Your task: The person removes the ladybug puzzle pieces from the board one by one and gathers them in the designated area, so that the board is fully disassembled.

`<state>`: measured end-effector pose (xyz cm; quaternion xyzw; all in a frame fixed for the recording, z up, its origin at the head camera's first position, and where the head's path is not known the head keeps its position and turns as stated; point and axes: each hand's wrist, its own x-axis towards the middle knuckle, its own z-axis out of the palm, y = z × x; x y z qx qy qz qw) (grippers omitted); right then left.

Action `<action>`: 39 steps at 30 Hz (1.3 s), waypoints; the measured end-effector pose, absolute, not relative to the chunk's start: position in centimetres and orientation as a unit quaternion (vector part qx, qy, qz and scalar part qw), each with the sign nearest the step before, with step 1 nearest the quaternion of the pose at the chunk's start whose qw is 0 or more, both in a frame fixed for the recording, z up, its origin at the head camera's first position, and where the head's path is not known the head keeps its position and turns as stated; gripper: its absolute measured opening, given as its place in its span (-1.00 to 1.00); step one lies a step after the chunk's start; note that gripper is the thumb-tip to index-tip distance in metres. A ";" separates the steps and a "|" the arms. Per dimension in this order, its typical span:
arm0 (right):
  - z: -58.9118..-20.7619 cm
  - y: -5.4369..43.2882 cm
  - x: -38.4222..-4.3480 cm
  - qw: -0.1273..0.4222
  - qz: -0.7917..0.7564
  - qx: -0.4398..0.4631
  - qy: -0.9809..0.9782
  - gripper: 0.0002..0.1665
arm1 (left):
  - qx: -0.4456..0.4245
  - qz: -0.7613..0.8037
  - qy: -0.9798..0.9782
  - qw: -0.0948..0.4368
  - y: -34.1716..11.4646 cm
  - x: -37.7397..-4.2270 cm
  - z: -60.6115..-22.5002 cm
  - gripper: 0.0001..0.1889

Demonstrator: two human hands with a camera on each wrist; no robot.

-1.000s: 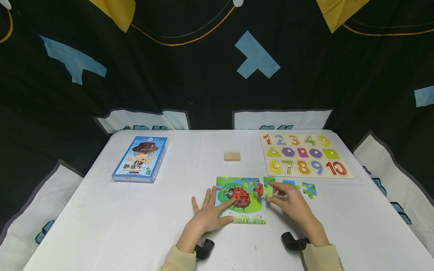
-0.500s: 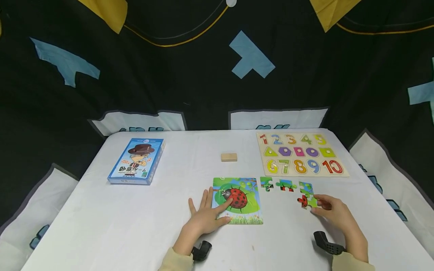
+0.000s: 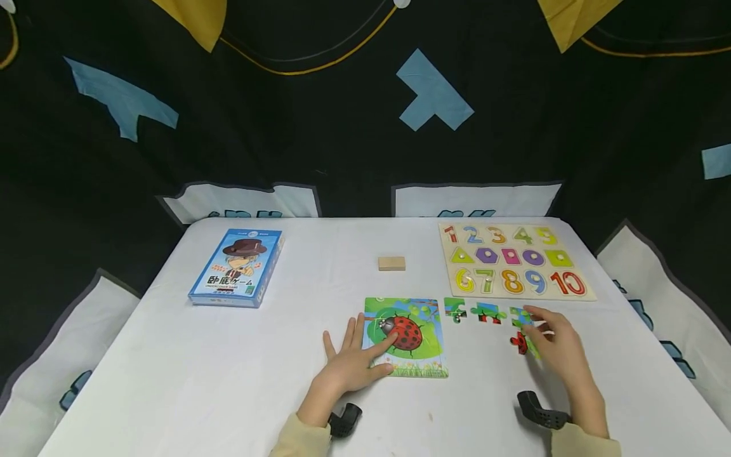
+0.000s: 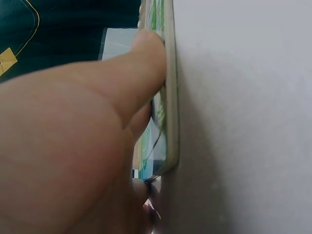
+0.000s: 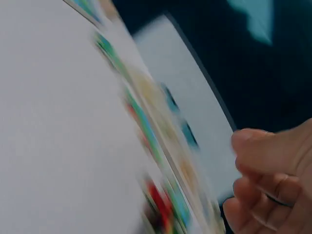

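Note:
My left hand [image 3: 345,368] lies with spread fingers on the left side of a ladybug jigsaw board [image 3: 417,343]; its index fingertip touches the printed ladybug. In the left wrist view the thumb [image 4: 146,53] rests along the board's edge. At the right, my right hand [image 3: 556,343] hovers with loosely bent fingers, its fingertips overlapping a blue-green jigsaw piece [image 3: 518,316] in the head view. The right wrist view is blurred and shows nothing between thumb and fingers. Just below lies a red-and-green jigsaw piece [image 3: 520,343], partly hidden by the hand.
Two more jigsaw pieces, one mostly green [image 3: 455,306] and one green with red [image 3: 488,311], lie right of the board. Behind them is a wooden number board [image 3: 514,292]. A small wooden block [image 3: 391,264] and a blue game box [image 3: 237,266] stand farther back.
My right hand carried the red-and-green piece rightward from beside the board, put it below the blue-green piece and let go, then moved slightly up. The left hand stayed on the board.

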<state>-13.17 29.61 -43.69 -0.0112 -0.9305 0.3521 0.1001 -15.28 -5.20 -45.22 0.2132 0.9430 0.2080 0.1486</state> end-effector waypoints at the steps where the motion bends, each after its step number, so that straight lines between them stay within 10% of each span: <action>1: -43.8 28.8 -13.4 0.104 0.357 0.014 -0.928 -0.59 | 0.214 0.208 0.943 0.150 -5.1 -15.3 -45.2 -0.40; 10: -44.8 20.9 -15.6 -0.055 0.373 0.182 -0.908 -0.45 | 0.216 0.193 0.944 0.155 -4.6 -15.3 -45.1 -0.39; 39: -46.9 15.4 -16.2 0.045 0.414 0.150 -0.897 -0.45 | 0.211 0.192 0.947 0.149 -5.1 -15.4 -45.3 -0.34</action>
